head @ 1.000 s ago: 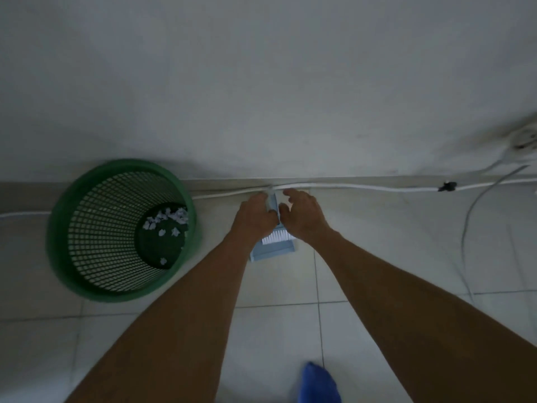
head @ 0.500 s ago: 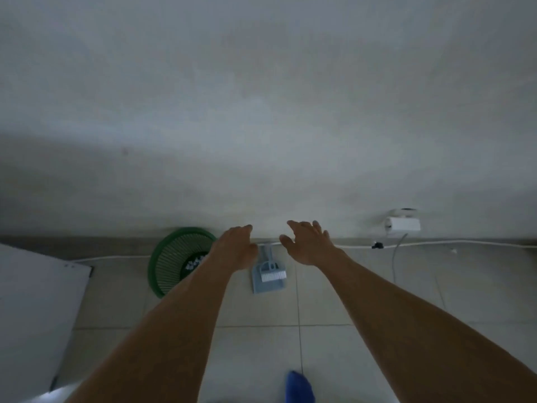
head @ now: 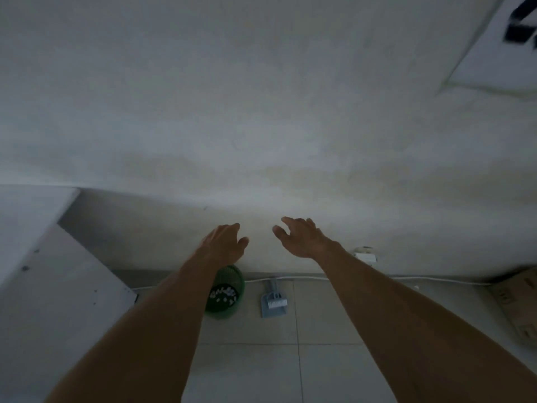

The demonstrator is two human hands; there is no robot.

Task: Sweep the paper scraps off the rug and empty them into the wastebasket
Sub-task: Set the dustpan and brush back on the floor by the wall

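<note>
With both arms stretched out ahead of me, my left hand [head: 225, 242] and my right hand [head: 300, 238] hang in the air with fingers loosely spread, holding nothing, well above the floor. Taking the green mesh wastebasket [head: 232, 286] as my landmark: it stands on the tiles against the foot of the wall, partly behind my left forearm, and white paper scraps [head: 223, 295] lie in its bottom, so I judge the emptying is done. Just to the right of the wastebasket, apart from it, the small blue dustpan [head: 273, 304] lies flat on the tiles with its hand brush [head: 276, 302] resting in it, handle pointing to the wall. Both look like thin plastic, light and stiff; I would take the pan by its narrow handle, since the wide lip would flex and tip. The scraps are featherlight and would scatter at any draught. A white cable [head: 305, 277] runs along the wall's foot behind the wastebasket and the dustpan. Left of the wastebasket a pale board or cabinet side [head: 58, 286] is cut off by the frame; I cannot tell what it is. Far to the right sits a cardboard box [head: 520, 303], also cut off. No rug shows anywhere, and the dim light blurs everything.
</note>
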